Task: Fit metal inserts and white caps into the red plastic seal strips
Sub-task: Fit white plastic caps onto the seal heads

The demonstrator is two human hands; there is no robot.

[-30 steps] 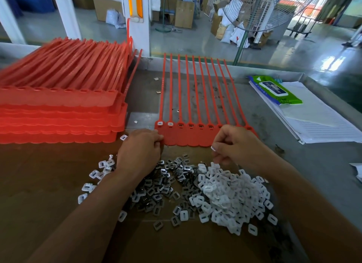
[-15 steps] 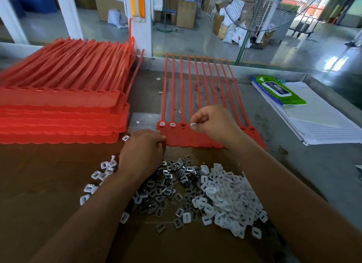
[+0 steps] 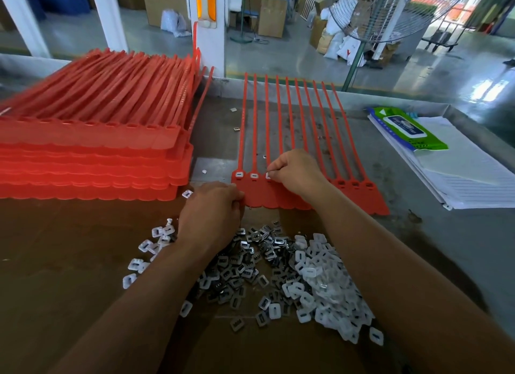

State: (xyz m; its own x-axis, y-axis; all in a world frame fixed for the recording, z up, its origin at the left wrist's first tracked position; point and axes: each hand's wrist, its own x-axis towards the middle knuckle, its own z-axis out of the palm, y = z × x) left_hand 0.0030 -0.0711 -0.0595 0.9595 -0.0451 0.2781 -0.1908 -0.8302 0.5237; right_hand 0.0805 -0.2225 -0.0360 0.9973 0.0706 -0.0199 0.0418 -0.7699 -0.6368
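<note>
Glossy grey concrete floor out back, cardboard boxes, a wire-caged fan (image 3: pixel 390 13), and up close a dull grey metal worktop (image 3: pixel 446 234) with a brown cardboard sheet (image 3: pixel 55 262) over its near half. Dead centre lies the row of red seal strips (image 3: pixel 281 199): flat scalloped tags joined side by side, with thin ribbed tails running away toward the far rim. The left hand (image 3: pixel 211 217) is knuckles up with its fingers curled, gripping the near left corner of that row where it meets the cardboard. The right hand (image 3: pixel 295 170) sits over the tags in a loose fist, thumb and forefinger pinched tight on a white cap (image 3: pixel 268 175) right at the third socket from the left. Whether the cap is fully seated, I cannot tell. Two fitted caps (image 3: pixel 239 174) show just left of it, small rounded white rectangles with a dark slot. At the right end, three empty sockets (image 3: pixel 354 183) sit open and square. Just below the wrists spreads a heap of metal inserts (image 3: pixel 239 265), dark, shiny, little slotted frames. It runs into a mound of loose white caps (image 3: pixel 328 284) on the right, milky and matte, and a few strays lie scattered to the left. Far left, a tall stack of red strips (image 3: pixel 97 156) is piled in layers, waxy, translucent, wavy-edged. To the right, a green wipes packet (image 3: pixel 409 131) lies on a pile of lined paper (image 3: pixel 468 184).
</note>
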